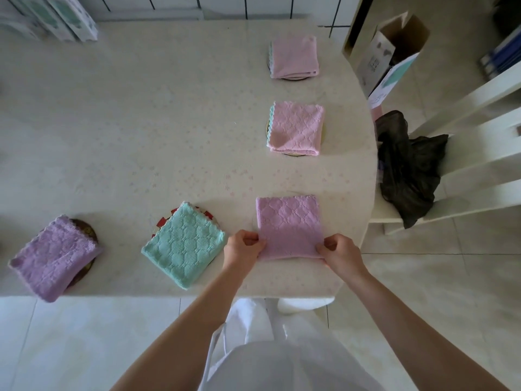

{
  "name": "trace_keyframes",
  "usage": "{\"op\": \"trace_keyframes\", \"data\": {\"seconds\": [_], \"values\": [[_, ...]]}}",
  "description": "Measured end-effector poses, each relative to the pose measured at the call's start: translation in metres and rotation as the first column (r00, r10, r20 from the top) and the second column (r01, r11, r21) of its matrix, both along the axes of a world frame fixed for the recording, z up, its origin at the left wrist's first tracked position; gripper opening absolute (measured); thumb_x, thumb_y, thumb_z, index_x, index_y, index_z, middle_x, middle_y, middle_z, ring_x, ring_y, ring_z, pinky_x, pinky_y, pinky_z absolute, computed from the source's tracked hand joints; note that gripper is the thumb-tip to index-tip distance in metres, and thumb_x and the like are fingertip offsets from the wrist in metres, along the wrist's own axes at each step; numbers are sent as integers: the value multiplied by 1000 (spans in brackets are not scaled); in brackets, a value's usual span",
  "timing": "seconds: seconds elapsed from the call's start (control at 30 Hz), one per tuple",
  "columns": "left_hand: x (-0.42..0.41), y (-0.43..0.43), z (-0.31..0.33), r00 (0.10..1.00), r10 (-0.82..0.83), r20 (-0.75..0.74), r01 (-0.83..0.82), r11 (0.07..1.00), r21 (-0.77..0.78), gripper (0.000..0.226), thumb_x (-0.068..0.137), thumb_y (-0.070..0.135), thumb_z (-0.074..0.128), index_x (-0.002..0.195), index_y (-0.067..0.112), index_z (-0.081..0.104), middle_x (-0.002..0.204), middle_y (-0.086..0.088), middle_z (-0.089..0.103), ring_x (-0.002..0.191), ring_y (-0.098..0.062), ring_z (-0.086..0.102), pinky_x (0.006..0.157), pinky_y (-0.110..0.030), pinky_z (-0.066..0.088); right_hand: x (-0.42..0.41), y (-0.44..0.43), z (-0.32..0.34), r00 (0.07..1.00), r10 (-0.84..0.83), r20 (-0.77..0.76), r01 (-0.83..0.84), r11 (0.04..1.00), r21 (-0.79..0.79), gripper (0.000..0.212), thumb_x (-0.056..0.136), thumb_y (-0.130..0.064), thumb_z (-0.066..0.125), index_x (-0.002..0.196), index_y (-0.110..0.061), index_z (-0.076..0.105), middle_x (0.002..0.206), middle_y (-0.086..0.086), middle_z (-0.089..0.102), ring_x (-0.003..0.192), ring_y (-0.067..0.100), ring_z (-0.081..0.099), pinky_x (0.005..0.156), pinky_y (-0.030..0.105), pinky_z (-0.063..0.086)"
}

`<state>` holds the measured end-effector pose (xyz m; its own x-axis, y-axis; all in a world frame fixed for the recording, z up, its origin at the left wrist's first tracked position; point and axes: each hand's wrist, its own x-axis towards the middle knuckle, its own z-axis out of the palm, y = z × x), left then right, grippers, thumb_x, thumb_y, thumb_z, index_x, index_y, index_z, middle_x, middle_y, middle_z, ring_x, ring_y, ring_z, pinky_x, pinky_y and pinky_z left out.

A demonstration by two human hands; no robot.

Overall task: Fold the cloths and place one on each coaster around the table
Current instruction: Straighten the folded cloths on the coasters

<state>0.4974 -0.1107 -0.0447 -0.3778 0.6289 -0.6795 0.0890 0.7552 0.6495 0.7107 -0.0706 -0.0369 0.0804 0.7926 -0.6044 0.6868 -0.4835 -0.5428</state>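
Observation:
A folded purple cloth lies near the table's front right edge. My left hand pinches its near left corner and my right hand pinches its near right corner. Any coaster beneath it is hidden except a thin sliver at its far edge. Left of it a folded teal cloth lies on a red patterned coaster. Further left a purple cloth sits on a dark coaster. Two pink folded cloths rest on coasters along the right side.
The table has a pale floral cover. A white chair with a black bag stands at the right. An open cardboard box is behind it. Patterned boxes stand at the far left corner.

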Motion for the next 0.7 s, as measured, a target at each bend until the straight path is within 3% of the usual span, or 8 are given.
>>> {"op": "trace_keyframes", "data": {"seconds": [0.07, 0.2, 0.3, 0.5, 0.6, 0.7], "values": [[0, -2, 4, 999, -16, -30, 16, 1000, -11, 16, 78, 15, 73, 93, 14, 67, 83, -3, 71, 78, -21, 68, 78, -39, 58, 2, 2, 5, 990, 95, 103, -100, 994, 47, 18, 84, -19, 62, 98, -9, 61, 93, 7, 67, 91, 27, 62, 69, 26, 39], [-15, -16, 15, 983, 11, -183, -7, 1000, 24, 13, 80, 17, 69, 92, 17, 65, 83, 2, 68, 81, -19, 66, 71, -29, 54, -8, 11, 24, 966, 159, 205, -199, 961, 194, 23, 84, -12, 56, 107, -9, 58, 104, 9, 64, 97, 27, 61, 80, 32, 47], [-37, -31, 20, 967, 92, -236, -77, 995, 70, 13, 81, 15, 67, 95, 17, 66, 83, 2, 68, 79, -17, 66, 69, -25, 51, -37, 20, 33, 961, 212, 180, -257, 924, 282, 22, 86, -13, 56, 107, -10, 59, 105, 8, 63, 97, 24, 60, 83, 33, 48], [-98, -64, 21, 916, 288, -278, -280, 957, 68, 15, 80, 10, 64, 89, 22, 65, 84, 2, 70, 82, -20, 67, 79, -36, 56, -121, 16, 29, 954, 292, 65, -298, 912, 281, 19, 86, -11, 54, 104, -9, 62, 103, 7, 68, 97, 24, 62, 84, 29, 45], [-127, -79, 14, 907, 324, -270, -331, 943, 21, 14, 79, 9, 63, 86, 20, 64, 84, -1, 69, 82, -24, 67, 80, -40, 56, -159, 8, 26, 936, 346, 69, -350, 885, 307, 19, 85, -9, 53, 101, -7, 63, 96, 8, 69, 91, 26, 63, 81, 31, 48], [-150, -89, 8, 932, 283, -226, -304, 951, -61, 11, 79, 9, 63, 85, 17, 60, 82, -6, 70, 73, -23, 69, 72, -39, 58, -194, 0, 24, 919, 385, 82, -393, 881, 263, 21, 84, -11, 55, 104, -10, 62, 98, 5, 67, 91, 24, 63, 81, 31, 49]]}}
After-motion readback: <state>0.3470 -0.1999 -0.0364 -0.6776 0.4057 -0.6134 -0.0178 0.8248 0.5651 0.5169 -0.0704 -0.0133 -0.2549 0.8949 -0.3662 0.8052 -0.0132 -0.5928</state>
